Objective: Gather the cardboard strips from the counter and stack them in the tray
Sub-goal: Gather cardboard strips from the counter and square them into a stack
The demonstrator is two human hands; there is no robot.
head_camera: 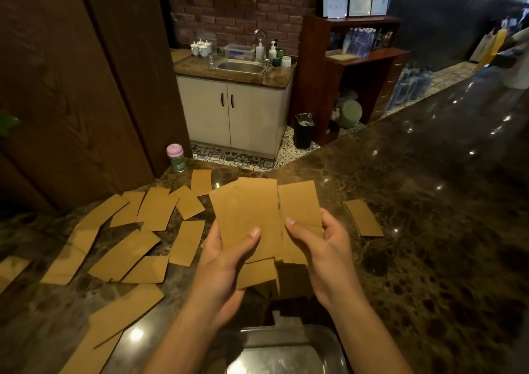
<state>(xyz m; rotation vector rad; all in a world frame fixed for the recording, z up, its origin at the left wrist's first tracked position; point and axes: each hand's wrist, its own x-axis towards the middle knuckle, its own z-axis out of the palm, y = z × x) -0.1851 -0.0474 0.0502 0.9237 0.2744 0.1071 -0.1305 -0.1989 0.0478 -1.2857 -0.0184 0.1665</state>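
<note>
Both hands hold brown cardboard strips above the dark marble counter (415, 230). My left hand (226, 262) grips a bunch of strips (246, 216), thumb on top. My right hand (323, 247) grips another strip (299, 204) right beside them. Several loose strips (126, 250) lie scattered over the counter to the left. A small neat pile of strips (363, 217) lies to the right of my hands. The metal tray (323, 342) sits at the bottom edge, below my wrists, and its visible part shows bare metal.
A small jar with a pink lid (176, 158) stands at the counter's back left by a wooden wall panel (71, 87). Beyond the counter are a sink cabinet (234, 110), a black bin (304, 130) and a wooden shelf unit (363, 67).
</note>
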